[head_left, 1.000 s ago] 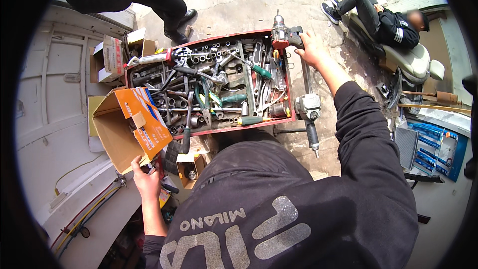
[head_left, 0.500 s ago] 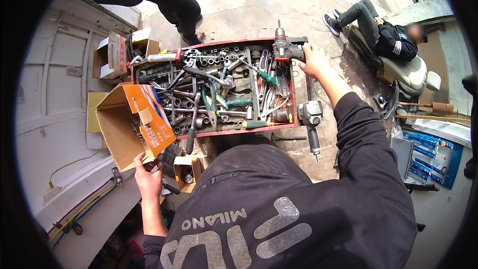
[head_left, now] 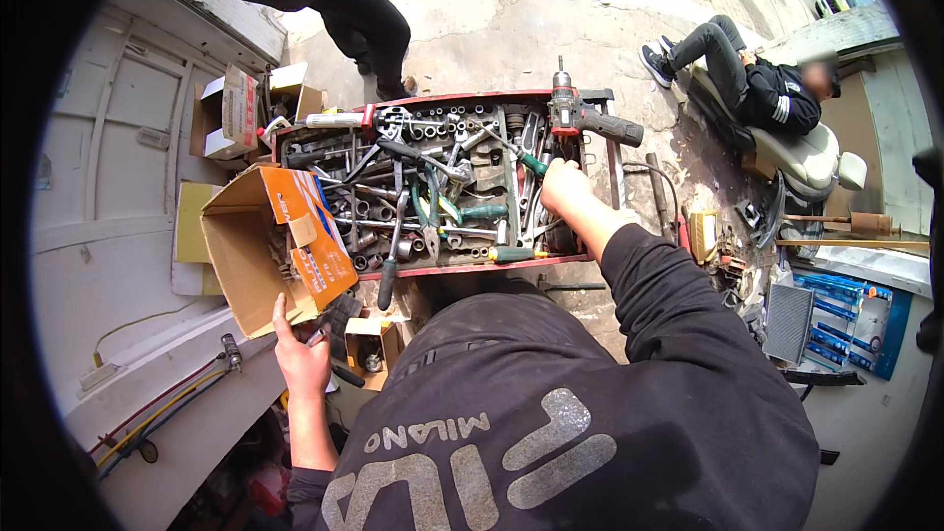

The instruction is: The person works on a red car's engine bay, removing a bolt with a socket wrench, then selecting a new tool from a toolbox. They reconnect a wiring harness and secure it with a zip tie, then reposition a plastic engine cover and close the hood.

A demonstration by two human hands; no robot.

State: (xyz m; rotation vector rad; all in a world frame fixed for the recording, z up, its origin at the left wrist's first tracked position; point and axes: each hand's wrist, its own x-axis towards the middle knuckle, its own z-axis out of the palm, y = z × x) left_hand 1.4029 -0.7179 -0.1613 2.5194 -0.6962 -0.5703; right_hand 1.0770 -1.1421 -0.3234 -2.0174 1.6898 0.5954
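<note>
At the centre, a red-rimmed tray point(head_left: 462, 267) of tools has an orange cardboard box point(head_left: 258, 261) by its left end, a drill point(head_left: 564, 110) at its far right corner, the left hand point(head_left: 303, 362) near the box, index finger extended, and the right hand point(head_left: 564, 187) curled beside a green-handled tool point(head_left: 532, 164), both grips unclear.

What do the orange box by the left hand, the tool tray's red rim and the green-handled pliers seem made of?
Orange box: seemingly cardboard, printed outside, bare matte tan inside.
Red rim: perhaps painted metal, given its thin edge; plastic remains possible.
Green-handled pliers: grey metal head with a dull sheen; the opaque green grips look like plastic or rubber.
</note>
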